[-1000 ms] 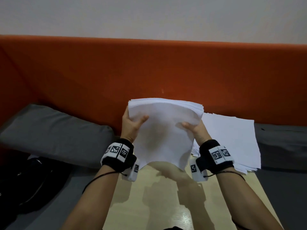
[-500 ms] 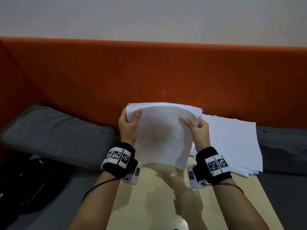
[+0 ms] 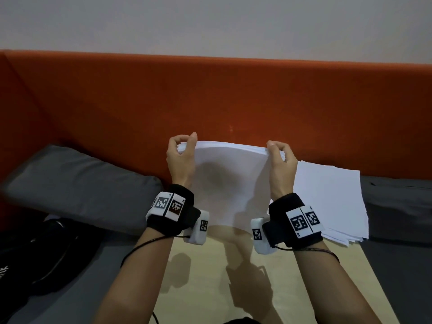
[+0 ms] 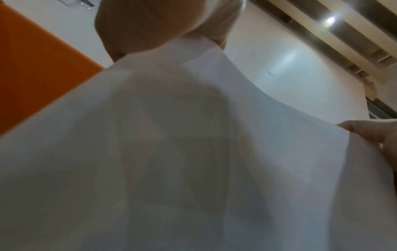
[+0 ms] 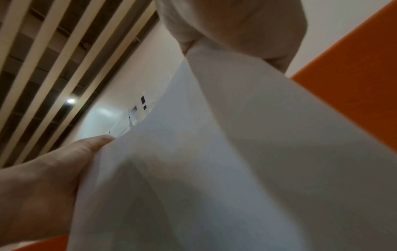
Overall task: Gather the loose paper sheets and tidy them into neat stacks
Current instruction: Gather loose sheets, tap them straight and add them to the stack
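Left hand (image 3: 181,157) and right hand (image 3: 280,160) each pinch a top corner of the upright paper bundle (image 3: 230,183).

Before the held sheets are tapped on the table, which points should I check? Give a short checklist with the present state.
1. Left hand pinches the bundle's top corner: ok.
2. Right hand pinches the other top corner: ok.
3. Held sheets hang upright above the table: ok.
4. Top edges flush: not ok, corners fan out at both hands.
5. Bare table under the bundle: ok.
6. Second pile squared: not ok, near edges splayed.
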Tool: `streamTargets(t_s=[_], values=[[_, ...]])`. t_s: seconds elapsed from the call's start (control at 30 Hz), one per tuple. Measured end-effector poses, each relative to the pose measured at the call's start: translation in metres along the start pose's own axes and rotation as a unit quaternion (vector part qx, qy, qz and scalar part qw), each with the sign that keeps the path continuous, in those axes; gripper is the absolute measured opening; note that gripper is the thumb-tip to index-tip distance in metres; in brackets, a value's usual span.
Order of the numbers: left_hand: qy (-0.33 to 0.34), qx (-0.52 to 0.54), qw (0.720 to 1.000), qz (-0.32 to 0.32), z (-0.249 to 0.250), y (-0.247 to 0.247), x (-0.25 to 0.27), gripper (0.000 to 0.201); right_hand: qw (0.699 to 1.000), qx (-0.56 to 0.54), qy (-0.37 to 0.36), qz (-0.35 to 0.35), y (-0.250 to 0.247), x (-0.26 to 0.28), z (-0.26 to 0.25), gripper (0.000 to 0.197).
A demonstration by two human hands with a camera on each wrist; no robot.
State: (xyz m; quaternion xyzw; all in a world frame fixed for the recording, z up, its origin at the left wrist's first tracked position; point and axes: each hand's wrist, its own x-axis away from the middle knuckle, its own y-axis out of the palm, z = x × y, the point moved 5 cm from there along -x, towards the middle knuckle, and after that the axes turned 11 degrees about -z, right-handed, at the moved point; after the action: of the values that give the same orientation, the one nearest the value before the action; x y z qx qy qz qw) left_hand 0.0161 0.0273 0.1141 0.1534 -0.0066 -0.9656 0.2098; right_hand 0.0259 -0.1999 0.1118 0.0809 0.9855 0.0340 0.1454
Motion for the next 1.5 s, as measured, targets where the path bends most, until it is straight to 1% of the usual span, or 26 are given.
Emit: streamTargets(t_s=[0.03, 0.1, 0.13, 0.17, 0.2, 0.23, 0.3, 0.33, 0.4, 0.47, 0.53, 0.6, 0.67, 0.7, 0.77, 0.87, 0.93, 1.0, 1.07, 1.2, 1.33, 1.4, 1.5], values=[[0.007, 0.019, 0.999, -0.03, -0.002, -0.002, 0.002, 0.025, 1.0, -0.017, 0.004, -0.019, -0.002, -0.001, 0.003, 0.016], [0.019, 0.05, 0.993, -0.105, -0.016, -0.006, 0.007, 0.061, 0.995, -0.065, 0.021, -0.077, -0.011, -0.004, 0.016, 0.039], [0.011, 0.053, 0.989, -0.136, -0.027, -0.008, 0.011, 0.076, 0.99, -0.078, 0.03, -0.112, -0.016, -0.006, 0.025, 0.043], [-0.008, 0.044, 0.986, -0.162, -0.039, -0.01, 0.018, 0.084, 0.986, -0.082, 0.041, -0.139, -0.021, -0.007, 0.035, 0.039], [-0.033, 0.03, 0.983, -0.177, -0.05, -0.012, 0.025, 0.083, 0.983, -0.076, 0.06, -0.158, -0.026, -0.006, 0.047, 0.035], [-0.058, 0.016, 0.982, -0.181, -0.063, -0.014, 0.032, 0.075, 0.979, -0.06, 0.088, -0.174, -0.029, -0.002, 0.062, 0.036], [-0.097, 0.007, 0.982, -0.163, -0.085, -0.014, 0.042, 0.055, 0.966, -0.013, 0.154, -0.209, -0.026, 0.013, 0.088, 0.044], [-0.107, 0.003, 0.983, -0.148, -0.092, -0.013, 0.045, 0.05, 0.96, 0.011, 0.179, -0.214, -0.023, 0.021, 0.099, 0.042], [-0.098, -0.013, 0.988, -0.122, -0.095, -0.009, 0.047, 0.043, 0.965, 0.041, 0.192, -0.174, -0.017, 0.03, 0.108, 0.034], [-0.071, -0.033, 0.992, -0.1, -0.085, -0.005, 0.043, 0.037, 0.977, 0.054, 0.167, -0.122, -0.013, 0.027, 0.103, 0.035], [-0.034, -0.037, 0.994, -0.095, -0.07, -0.003, 0.036, 0.035, 0.984, 0.051, 0.143, -0.097, -0.011, 0.019, 0.089, 0.036], [0.003, -0.036, 0.995, -0.098, -0.051, -0.002, 0.029, 0.035, 0.987, 0.042, 0.125, -0.093, -0.01, 0.013, 0.076, 0.036], [0.021, -0.027, 0.994, -0.099, -0.04, -0.003, 0.024, 0.04, 0.989, 0.038, 0.11, -0.09, -0.012, 0.01, 0.068, 0.036], [0.021, -0.021, 0.994, -0.101, -0.04, -0.004, 0.024, 0.041, 0.989, 0.033, 0.11, -0.089, -0.013, 0.01, 0.068, 0.036], [-0.007, -0.014, 0.994, -0.109, -0.056, -0.006, 0.03, 0.039, 0.987, 0.025, 0.133, -0.092, -0.015, 0.018, 0.078, 0.032], [-0.071, -0.005, 0.991, -0.113, -0.097, -0.01, 0.053, 0.04, 0.968, 0.06, 0.209, -0.129, -0.015, 0.047, 0.109, 0.034], [-0.081, -0.023, 0.989, -0.12, -0.113, -0.012, 0.064, 0.042, 0.956, 0.079, 0.243, -0.143, -0.016, 0.059, 0.126, 0.036], [-0.088, -0.056, 0.985, -0.139, -0.123, -0.012, 0.068, 0.043, 0.952, 0.088, 0.259, -0.137, -0.019, 0.061, 0.132, 0.036], [-0.095, -0.07, 0.98, -0.158, -0.127, -0.013, 0.066, 0.043, 0.952, 0.091, 0.263, -0.131, -0.021, 0.061, 0.132, 0.036], [-0.072, -0.073, 0.978, -0.179, -0.115, -0.01, 0.057, 0.039, 0.962, 0.068, 0.241, -0.112, -0.022, 0.057, 0.123, 0.035], [-0.018, -0.058, 0.983, -0.173, -0.09, -0.007, 0.046, 0.034, 0.973, 0.067, 0.209, -0.075, -0.027, 0.045, 0.12, 0.039], [-0.02, -0.036, 0.981, -0.188, -0.083, -0.003, 0.042, 0.034, 0.976, 0.072, 0.193, -0.076, -0.03, 0.042, 0.118, 0.036], [-0.024, -0.016, 0.977, -0.209, -0.077, -0.003, 0.036, 0.037, 0.979, 0.053, 0.182, -0.076, -0.035, 0.04, 0.112, 0.036]])
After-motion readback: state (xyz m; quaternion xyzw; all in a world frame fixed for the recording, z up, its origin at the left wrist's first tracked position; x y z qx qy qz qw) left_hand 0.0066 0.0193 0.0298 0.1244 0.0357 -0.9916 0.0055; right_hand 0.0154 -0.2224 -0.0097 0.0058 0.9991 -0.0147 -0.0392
